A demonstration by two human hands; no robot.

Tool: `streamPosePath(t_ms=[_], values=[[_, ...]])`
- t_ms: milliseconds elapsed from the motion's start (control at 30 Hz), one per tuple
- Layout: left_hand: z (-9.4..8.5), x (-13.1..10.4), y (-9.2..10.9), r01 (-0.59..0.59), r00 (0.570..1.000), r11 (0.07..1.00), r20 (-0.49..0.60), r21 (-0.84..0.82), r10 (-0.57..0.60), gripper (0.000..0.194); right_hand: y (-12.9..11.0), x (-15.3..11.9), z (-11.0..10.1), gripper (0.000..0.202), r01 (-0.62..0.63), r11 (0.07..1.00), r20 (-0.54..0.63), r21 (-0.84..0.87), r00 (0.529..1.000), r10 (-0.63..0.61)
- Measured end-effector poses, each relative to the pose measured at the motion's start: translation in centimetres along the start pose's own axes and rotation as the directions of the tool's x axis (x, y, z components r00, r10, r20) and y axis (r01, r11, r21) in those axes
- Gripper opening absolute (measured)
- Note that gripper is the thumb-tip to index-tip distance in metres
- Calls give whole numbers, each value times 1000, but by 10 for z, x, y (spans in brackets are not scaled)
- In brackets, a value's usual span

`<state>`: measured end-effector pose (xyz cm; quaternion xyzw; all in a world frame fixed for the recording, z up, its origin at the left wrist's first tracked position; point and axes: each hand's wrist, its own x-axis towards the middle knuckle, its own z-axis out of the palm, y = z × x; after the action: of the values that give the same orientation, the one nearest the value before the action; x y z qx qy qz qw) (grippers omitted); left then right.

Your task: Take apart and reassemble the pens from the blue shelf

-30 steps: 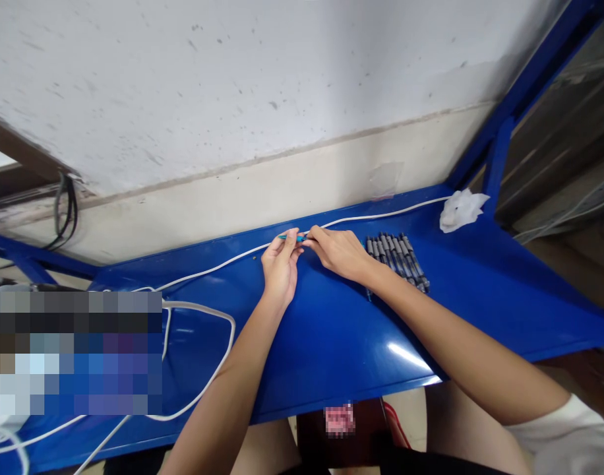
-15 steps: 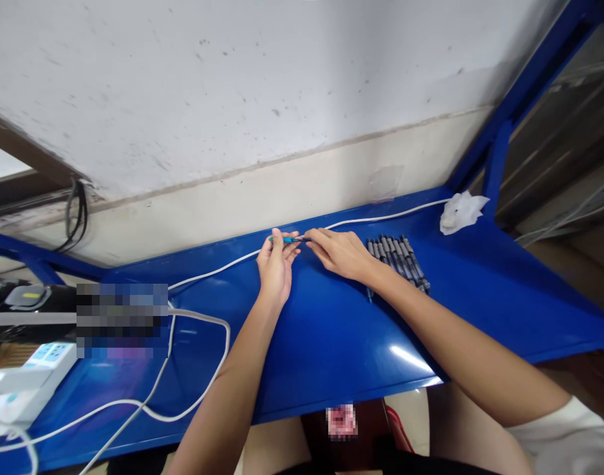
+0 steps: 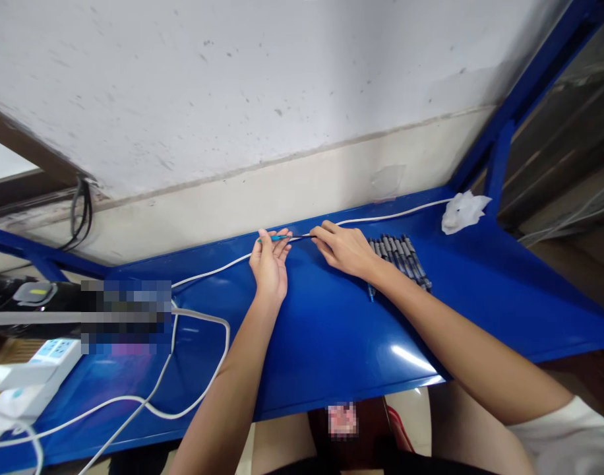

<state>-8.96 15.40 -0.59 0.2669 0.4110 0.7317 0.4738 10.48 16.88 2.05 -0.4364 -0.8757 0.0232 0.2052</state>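
My left hand (image 3: 269,269) is closed on a slim teal-blue pen barrel (image 3: 279,237), the thumb lying along it and the other fingers loosely curled behind. From the barrel's right end runs a thin dark pen refill (image 3: 302,237). My right hand (image 3: 345,251) pinches the far end of that refill between thumb and fingertips. Both hands are just above the back of the blue table (image 3: 312,343). Beside my right wrist lies a row of several grey-and-dark pens (image 3: 403,258), side by side. A blue pen (image 3: 372,292) at the row's left edge is partly covered by my forearm.
A white cable (image 3: 217,269) runs along the table's back edge behind my hands and loops at the left. White power strip (image 3: 52,359) and a dark, partly blurred object stand at far left. Crumpled white tissue (image 3: 464,212) lies back right. A wall rises behind.
My hands have drawn apart, the left moving left and the right slightly right. A longer stretch of the dark refill now shows between them.
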Motion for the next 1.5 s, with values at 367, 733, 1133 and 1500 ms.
streamPosePath(t_ms=[367,733,1133,1500], values=[[4,-3,-2,32,995,999,97,44,-36,39,2,1,4,36,7,1000,-2,23,1000,-7],[2,0,-1,15,997,1000,74,-7,-14,35,4,1,5,27,38,994,-81,102,996,-29],[12,-13,-7,48,943,995,324,86,-73,36,3,2,12,25,71,978,-26,194,997,-67],[21,-17,1,18,939,999,342,45,-32,27,1,2,6,28,144,936,-103,321,988,-117]])
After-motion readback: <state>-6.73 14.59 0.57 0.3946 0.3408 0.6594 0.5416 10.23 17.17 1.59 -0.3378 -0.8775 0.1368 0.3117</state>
